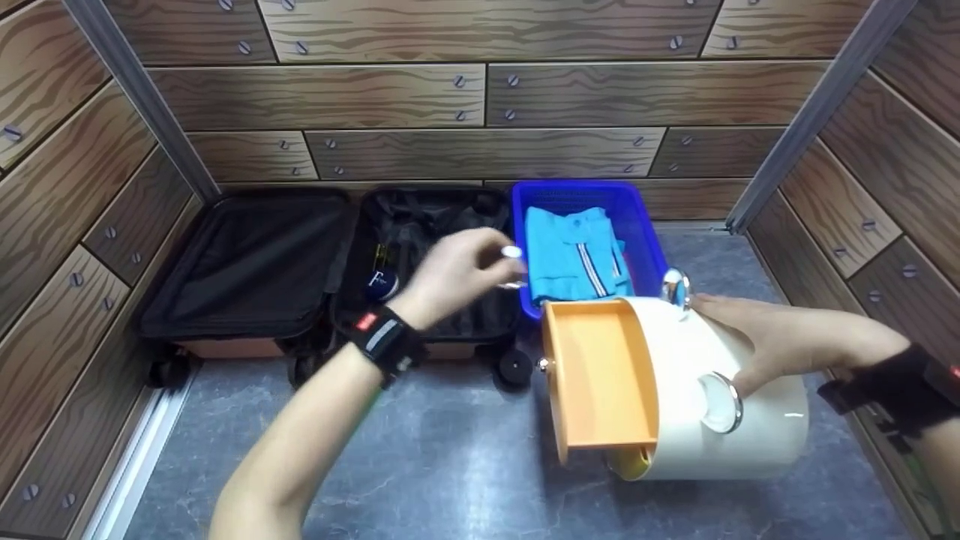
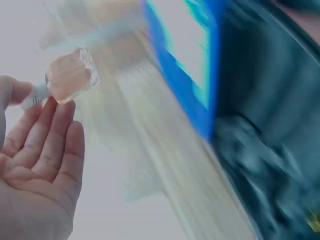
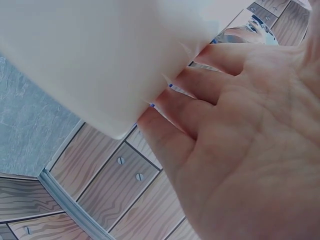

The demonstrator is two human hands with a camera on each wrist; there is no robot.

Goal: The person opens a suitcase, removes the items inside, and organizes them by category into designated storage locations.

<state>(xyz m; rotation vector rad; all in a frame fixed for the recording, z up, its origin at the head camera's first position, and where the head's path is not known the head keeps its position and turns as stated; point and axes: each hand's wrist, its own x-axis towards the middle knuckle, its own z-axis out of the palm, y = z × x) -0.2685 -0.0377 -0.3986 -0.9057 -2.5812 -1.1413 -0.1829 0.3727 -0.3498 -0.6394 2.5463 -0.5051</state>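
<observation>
- I see one open suitcase (image 1: 300,262) at 10 o'clock on the grey floor (image 1: 420,465), with two dark halves; its right half holds straps and a small round blue item (image 1: 381,285).
- One blue basket (image 1: 645,225) stands at 12 o'clock, touching the suitcase, with one folded teal shirt (image 1: 574,251) inside.
- One white box (image 1: 720,405) with an orange tray (image 1: 600,379) lies at 3 o'clock, just in front of the basket.
- My left hand (image 1: 450,274) hovers over the suitcase's right half and pinches one small bottle (image 2: 70,77) of pinkish liquid at the fingertips, palm loose.
- My right hand (image 1: 780,337) rests flat on the box, fingers straight, gripping nothing.
</observation>
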